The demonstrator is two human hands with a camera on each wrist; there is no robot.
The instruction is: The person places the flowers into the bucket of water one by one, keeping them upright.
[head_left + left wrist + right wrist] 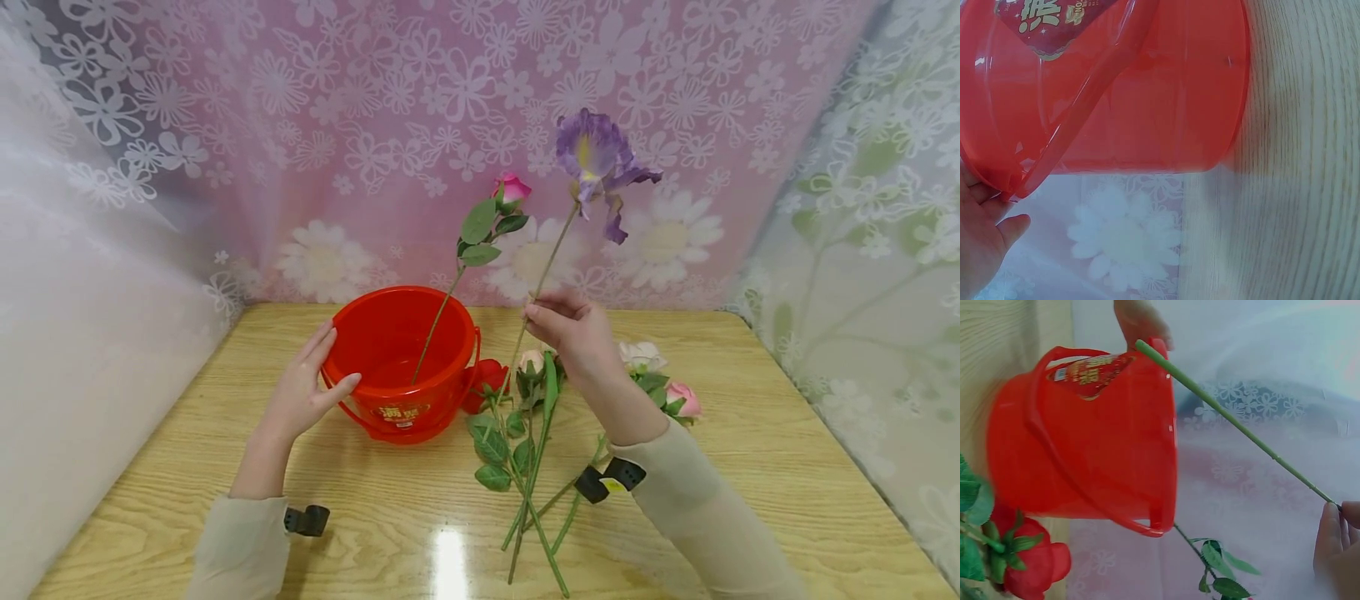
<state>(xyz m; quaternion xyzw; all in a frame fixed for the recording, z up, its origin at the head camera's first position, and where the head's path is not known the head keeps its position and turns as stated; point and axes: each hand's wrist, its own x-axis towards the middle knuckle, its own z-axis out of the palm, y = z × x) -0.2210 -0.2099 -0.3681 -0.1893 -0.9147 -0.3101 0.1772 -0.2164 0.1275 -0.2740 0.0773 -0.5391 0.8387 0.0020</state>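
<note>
Floral lace curtains hung behind a wooden desk (750,467). One pink rosebud (512,191) already stood in the red bucket (401,367); several flowers (525,417) lay beside it, not yet placed. The right hand (573,329) pinched the purple iris (596,158) by its stem, upright just right of the bucket, while the left hand (303,392) rested open-fingered against its side.

Wooden table (750,467), pale grain, glare spot at near edge. Far side: pink floral lace curtain (420,108) with large white daisies low down. Left: plain white drape (82,333). Right: greenish floral curtain (877,275). Loose flowers on the table right of centre: red rose (487,377), pale rose (641,356), pink bud (684,398).
</note>
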